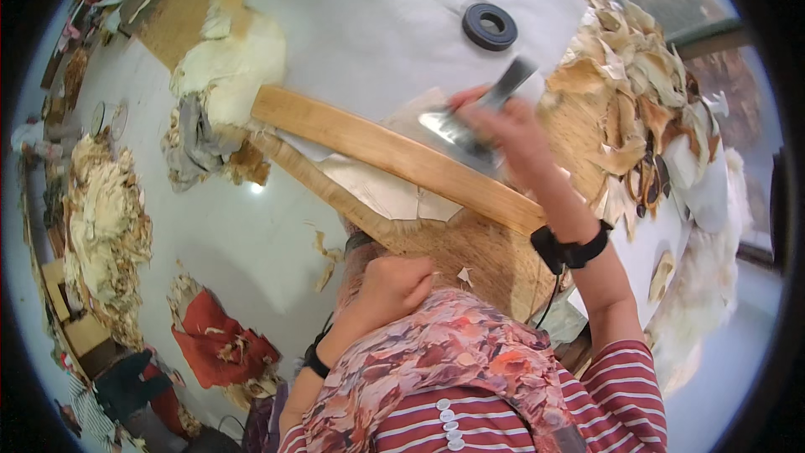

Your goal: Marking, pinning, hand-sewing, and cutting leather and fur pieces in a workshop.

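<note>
Broad-bladed hand tool: gripped in the right hand; I see a bright silvery blade lying to the hand's left and a dark end rising above it, all softened by blur.
Right hand: fingers wrapped round that tool; I see its forearm running up and leftward, a black wristband below the hand.
Left hand: curled into a loose fist over the floral apron, wrist bent; I cannot tell whether it holds anything.
Wooden bar: smooth, honey-brown, slanting just below the right hand; I cannot tell whether the blade touches it.
Dark ring-shaped roll: above the right hand, on a white sheet.
Hide scraps: heaped right of that hand.
</note>
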Action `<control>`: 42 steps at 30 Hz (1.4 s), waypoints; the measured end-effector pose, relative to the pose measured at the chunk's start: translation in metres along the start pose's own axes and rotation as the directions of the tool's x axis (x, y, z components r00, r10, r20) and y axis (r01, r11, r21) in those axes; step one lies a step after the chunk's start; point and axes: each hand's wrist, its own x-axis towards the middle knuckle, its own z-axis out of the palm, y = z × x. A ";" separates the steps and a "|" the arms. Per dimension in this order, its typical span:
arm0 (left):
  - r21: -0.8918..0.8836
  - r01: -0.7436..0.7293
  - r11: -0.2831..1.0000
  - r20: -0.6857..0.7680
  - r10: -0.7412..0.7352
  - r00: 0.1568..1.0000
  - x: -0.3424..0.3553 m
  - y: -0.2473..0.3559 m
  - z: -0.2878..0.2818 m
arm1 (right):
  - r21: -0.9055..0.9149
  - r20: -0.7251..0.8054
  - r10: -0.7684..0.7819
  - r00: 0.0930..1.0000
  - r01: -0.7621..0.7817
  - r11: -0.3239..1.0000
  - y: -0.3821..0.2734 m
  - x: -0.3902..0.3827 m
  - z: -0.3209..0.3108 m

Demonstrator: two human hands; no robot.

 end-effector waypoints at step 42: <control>0.217 -0.227 0.949 0.045 0.223 0.974 0.029 -0.058 -0.094 | -0.607 -0.783 -0.268 0.561 -0.783 0.134 0.072 -0.215 -0.092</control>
